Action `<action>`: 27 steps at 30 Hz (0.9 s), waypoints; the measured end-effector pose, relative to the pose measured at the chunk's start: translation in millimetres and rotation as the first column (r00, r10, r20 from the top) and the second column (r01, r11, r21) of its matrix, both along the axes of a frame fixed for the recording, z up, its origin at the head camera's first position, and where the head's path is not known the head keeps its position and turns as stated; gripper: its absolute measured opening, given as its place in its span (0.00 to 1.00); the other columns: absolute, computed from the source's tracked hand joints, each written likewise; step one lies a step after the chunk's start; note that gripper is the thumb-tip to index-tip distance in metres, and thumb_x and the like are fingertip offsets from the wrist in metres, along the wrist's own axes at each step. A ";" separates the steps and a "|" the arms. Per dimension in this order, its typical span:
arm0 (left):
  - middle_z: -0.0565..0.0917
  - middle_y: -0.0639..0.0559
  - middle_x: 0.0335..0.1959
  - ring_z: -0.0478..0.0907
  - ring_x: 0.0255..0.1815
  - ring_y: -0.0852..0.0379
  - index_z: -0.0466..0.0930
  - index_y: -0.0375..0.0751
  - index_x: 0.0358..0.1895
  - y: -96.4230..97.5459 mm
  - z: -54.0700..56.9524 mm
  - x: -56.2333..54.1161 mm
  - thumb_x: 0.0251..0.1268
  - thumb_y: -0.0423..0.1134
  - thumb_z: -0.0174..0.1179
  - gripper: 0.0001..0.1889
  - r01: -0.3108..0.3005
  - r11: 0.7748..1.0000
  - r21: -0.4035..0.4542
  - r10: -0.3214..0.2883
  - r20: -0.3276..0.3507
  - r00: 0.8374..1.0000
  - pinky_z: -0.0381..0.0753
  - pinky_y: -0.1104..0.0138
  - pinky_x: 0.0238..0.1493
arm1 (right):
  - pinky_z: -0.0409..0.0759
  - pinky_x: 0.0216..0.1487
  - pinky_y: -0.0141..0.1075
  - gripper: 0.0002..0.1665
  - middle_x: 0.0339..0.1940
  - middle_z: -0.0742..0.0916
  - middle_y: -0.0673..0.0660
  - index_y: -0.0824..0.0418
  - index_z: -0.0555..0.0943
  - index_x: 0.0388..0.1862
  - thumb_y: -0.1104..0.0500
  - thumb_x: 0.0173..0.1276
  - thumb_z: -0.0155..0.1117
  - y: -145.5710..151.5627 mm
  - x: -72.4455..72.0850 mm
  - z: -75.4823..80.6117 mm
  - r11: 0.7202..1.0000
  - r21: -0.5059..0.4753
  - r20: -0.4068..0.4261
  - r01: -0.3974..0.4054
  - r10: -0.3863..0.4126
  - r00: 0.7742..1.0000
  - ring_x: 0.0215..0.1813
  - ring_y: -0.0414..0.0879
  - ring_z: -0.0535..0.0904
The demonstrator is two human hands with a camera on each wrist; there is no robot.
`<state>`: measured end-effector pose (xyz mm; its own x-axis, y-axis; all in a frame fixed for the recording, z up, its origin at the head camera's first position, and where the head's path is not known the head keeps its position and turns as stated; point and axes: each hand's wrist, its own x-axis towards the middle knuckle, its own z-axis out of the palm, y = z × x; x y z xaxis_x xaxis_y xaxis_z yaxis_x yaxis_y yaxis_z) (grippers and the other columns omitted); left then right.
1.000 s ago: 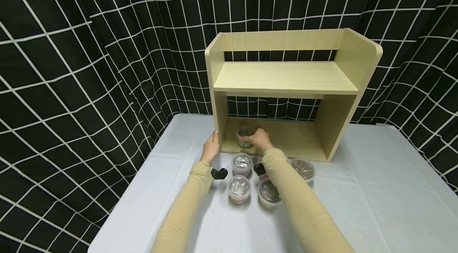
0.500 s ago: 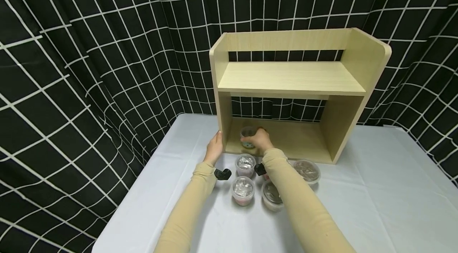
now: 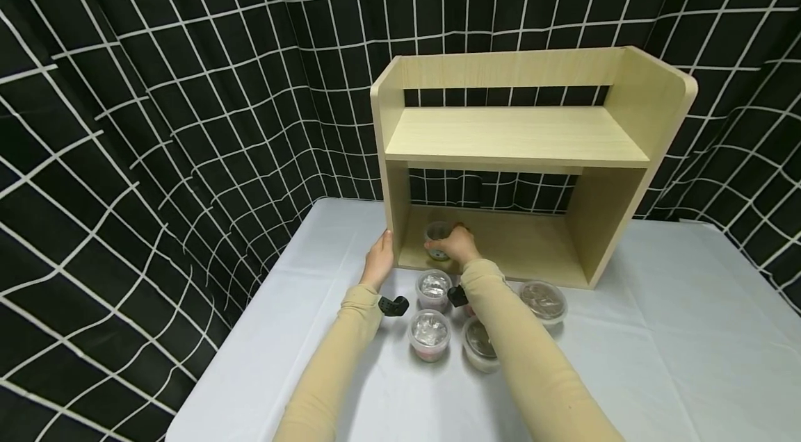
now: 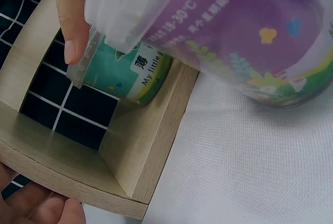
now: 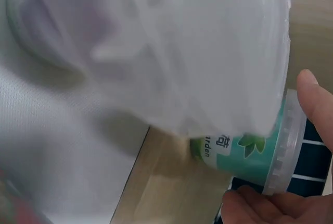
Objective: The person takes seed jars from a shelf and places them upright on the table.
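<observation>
My right hand is inside the lower compartment of the wooden shelf, near its left side. It grips a small lidded tub with a teal label by the lid, thumb on one side and fingers on the other. In the left wrist view the teal tub shows close to the shelf's floor board. My left hand lies against the outer face of the shelf's left panel, fingertips at its front edge. A purple-labelled tub looms large in the left wrist view.
Several clear-lidded tubs stand on the white cloth before the shelf: a left back one, a left front one, a middle one partly behind the right sleeve, and a wide one at right. Black gridded curtain surrounds the table.
The whole head view has shifted slightly, so the scene sits further right. Both hands keep their places at the teal tub and the shelf's side panel.
</observation>
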<state>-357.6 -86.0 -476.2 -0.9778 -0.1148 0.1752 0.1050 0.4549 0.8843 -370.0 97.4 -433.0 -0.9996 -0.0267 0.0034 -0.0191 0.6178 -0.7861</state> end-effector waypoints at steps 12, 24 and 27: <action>0.66 0.40 0.65 0.60 0.65 0.41 0.62 0.37 0.68 0.7 1.3 -1.1 0.76 0.52 0.31 0.28 0.017 1.000 -0.010 -0.017 0.001 1.000 0.59 0.53 0.65 | 0.65 0.61 0.54 0.50 0.55 0.72 0.77 0.80 0.59 0.60 0.52 0.51 0.73 1.1 -1.4 -1.9 1.000 0.007 -0.003 -0.002 0.002 1.000 0.60 0.70 0.65; 0.66 0.40 0.65 0.60 0.65 0.40 0.61 0.36 0.68 0.0 0.5 0.0 0.77 0.52 0.30 0.28 0.025 0.999 -0.031 -0.026 -0.002 1.000 0.59 0.53 0.64 | 0.67 0.58 0.54 0.46 0.53 0.74 0.75 0.78 0.61 0.60 0.53 0.53 0.72 0.5 -3.5 -7.4 1.000 -0.011 -0.008 -0.007 0.006 1.000 0.57 0.69 0.68; 0.66 0.39 0.65 0.60 0.65 0.41 0.61 0.36 0.68 -0.3 -0.1 0.3 0.77 0.51 0.30 0.28 0.022 0.999 -0.033 -0.023 -0.005 1.000 0.59 0.53 0.64 | 0.68 0.58 0.53 0.45 0.52 0.75 0.74 0.78 0.62 0.59 0.53 0.52 0.72 0.4 -2.4 -6.8 1.000 -0.011 -0.003 -0.015 0.015 1.000 0.56 0.68 0.69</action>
